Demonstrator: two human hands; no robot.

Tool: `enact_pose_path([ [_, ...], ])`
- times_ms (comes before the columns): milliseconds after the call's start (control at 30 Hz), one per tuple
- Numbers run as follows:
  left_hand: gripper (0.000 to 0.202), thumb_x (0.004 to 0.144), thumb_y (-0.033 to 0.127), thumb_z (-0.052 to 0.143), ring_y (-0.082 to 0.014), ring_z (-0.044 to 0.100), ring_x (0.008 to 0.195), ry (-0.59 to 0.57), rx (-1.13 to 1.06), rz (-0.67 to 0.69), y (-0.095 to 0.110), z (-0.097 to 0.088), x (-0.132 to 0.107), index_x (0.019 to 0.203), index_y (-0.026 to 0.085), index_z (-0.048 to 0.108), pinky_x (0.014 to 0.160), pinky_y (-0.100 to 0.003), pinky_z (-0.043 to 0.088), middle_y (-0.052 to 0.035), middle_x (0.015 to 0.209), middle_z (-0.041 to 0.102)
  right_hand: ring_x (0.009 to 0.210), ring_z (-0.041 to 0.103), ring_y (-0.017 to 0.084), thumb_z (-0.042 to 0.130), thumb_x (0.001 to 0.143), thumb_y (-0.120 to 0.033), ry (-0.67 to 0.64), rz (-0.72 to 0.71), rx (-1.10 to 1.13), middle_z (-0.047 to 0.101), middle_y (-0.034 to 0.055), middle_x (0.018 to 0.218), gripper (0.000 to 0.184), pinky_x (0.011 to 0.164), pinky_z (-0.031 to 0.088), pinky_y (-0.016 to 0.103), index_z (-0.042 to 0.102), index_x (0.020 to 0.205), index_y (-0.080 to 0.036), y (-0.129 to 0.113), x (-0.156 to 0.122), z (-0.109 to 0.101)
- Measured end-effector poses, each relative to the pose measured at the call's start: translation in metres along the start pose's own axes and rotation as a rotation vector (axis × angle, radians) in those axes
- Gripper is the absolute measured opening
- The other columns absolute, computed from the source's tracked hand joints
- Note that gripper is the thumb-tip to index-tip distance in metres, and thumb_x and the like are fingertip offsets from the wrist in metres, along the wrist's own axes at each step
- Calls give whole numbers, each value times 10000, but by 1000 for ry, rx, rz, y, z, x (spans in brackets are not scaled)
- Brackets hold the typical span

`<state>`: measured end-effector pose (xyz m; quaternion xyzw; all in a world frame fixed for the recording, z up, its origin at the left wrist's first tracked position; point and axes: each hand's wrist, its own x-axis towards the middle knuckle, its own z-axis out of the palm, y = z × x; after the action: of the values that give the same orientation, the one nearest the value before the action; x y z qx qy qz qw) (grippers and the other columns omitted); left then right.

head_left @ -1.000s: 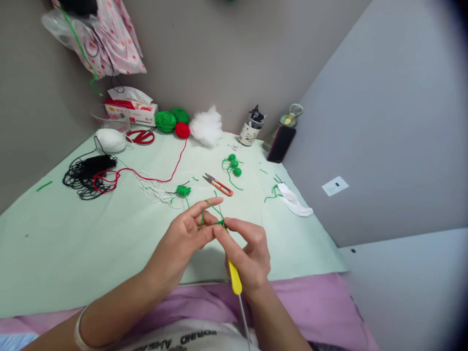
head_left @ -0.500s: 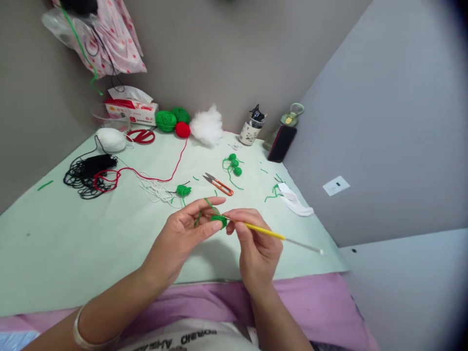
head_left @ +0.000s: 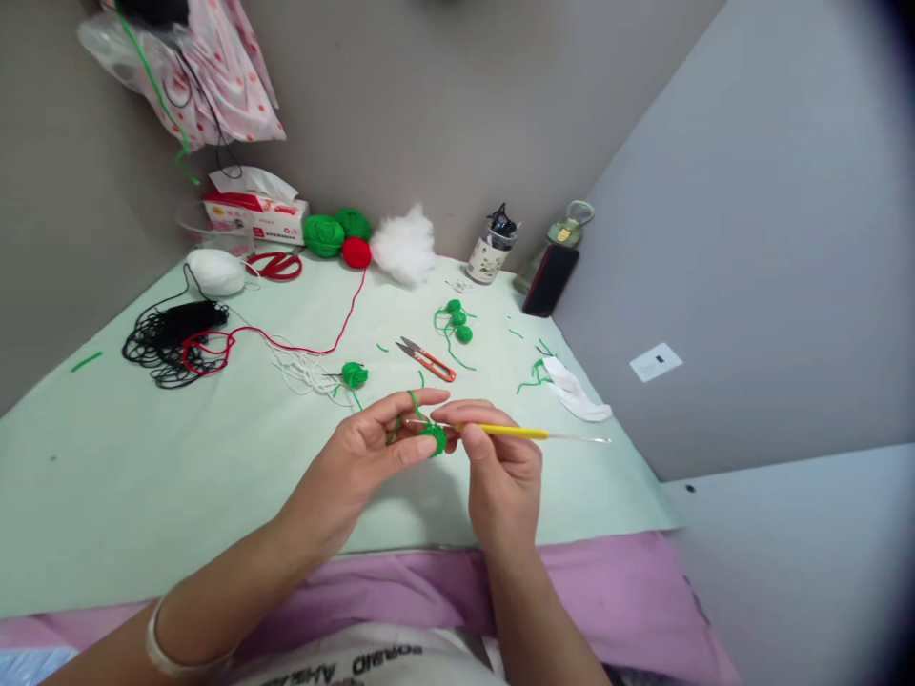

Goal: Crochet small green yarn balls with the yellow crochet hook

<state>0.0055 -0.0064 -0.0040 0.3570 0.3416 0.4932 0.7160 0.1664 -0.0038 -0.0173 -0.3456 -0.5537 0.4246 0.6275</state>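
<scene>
Pinched between the thumb and fingers of my left hand (head_left: 372, 443) is a small green crochet piece (head_left: 435, 438). Green yarn runs up over my raised left index finger. My right hand (head_left: 501, 467) grips a yellow-handled crochet hook (head_left: 511, 432) like a pen. The hook's metal tip points left, at the top of the green piece, with its back end reaching out to the right. Just beyond my left hand lies a small wound bundle of green yarn (head_left: 354, 374), its strand leading toward that hand.
Orange thread snips (head_left: 429, 360) lie beyond my hands, near small green balls (head_left: 458, 319). At left are black yarn (head_left: 178, 329), a white yarn ball (head_left: 216, 273) and red scissors (head_left: 275, 266). A phone (head_left: 551, 281) leans against a bottle at the back right.
The hook has swung closer to level, and its tip now shows left of the green piece. My right hand has shifted slightly left. The green yarn bundle has turned a little.
</scene>
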Motion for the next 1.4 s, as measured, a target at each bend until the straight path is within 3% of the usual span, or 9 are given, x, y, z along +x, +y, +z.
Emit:
enact_pose_path([
  [100, 331, 892, 358, 784, -159, 576, 919, -49, 80, 15, -1, -2, -2, 1221, 327, 777, 883, -268, 455, 2, 925, 678, 736, 648, 136, 674, 977, -307, 19, 76, 102, 771, 33, 892, 140, 670, 525, 276, 802, 949, -256, 3, 1, 0],
  [233, 404, 844, 318, 827, -175, 563, 952, -29, 137, 45, -3, -6, -3, 1242, 331, 761, 874, -273, 455, 0, 939, 636, 632, 612, 114, 718, 934, -343, 42, 184, 269, 751, 19, 818, 136, 606, 509, 255, 780, 875, -238, 2, 5, -1],
  [567, 452, 845, 228, 786, -202, 577, 1096, 98, 389, 165, -3, 1, -9, 1275, 353, 732, 1062, -334, 428, -1, 1049, 660, 604, 577, 116, 742, 892, -424, 75, 275, 266, 745, 27, 823, 209, 593, 503, 265, 719, 854, -220, 3, 7, 0],
  [767, 476, 840, 261, 817, -174, 618, 964, -40, 147, 61, -2, -1, -5, 1298, 343, 718, 918, -298, 487, 10, 960, 663, 596, 581, 108, 750, 894, -401, 90, 262, 297, 738, 15, 799, 176, 580, 500, 247, 747, 863, -229, 1, 5, 2],
  [900, 430, 856, 317, 815, -172, 605, 969, 8, 75, 44, -3, 1, -3, 1278, 328, 734, 909, -292, 466, 1, 990, 678, 668, 633, 134, 722, 931, -372, 71, 170, 187, 757, 33, 850, 156, 633, 531, 277, 781, 894, -233, 0, -2, 5],
  [1033, 551, 837, 298, 833, -166, 595, 893, 8, 1, 7, -1, 4, -3, 1366, 321, 682, 860, -295, 442, 7, 912, 689, 678, 638, 129, 706, 951, -344, 45, 111, 126, 746, 29, 872, 141, 640, 530, 276, 796, 920, -240, 1, -6, 5],
  [1167, 584, 833, 266, 807, -150, 523, 820, -34, -64, -87, 3, 2, -3, 1399, 292, 666, 748, -271, 401, 0, 885, 651, 625, 642, 117, 716, 937, -367, 50, 146, 210, 717, 16, 831, 160, 591, 539, 261, 789, 887, -233, 0, -1, 4],
  [1267, 532, 797, 239, 788, -145, 488, 801, -106, -133, -148, 5, -2, -3, 1325, 268, 726, 712, -260, 393, -12, 902, 613, 578, 611, 118, 724, 918, -407, 60, 215, 242, 694, 15, 772, 214, 552, 536, 264, 755, 835, -212, -3, 4, 1],
  [1400, 474, 777, 234, 784, -144, 479, 789, -156, -135, -117, 4, -4, -4, 1251, 253, 772, 702, -255, 407, -18, 909, 593, 531, 546, 101, 719, 912, -428, 40, 330, 275, 652, 2, 711, 254, 510, 494, 241, 708, 797, -202, -5, 8, -3],
])
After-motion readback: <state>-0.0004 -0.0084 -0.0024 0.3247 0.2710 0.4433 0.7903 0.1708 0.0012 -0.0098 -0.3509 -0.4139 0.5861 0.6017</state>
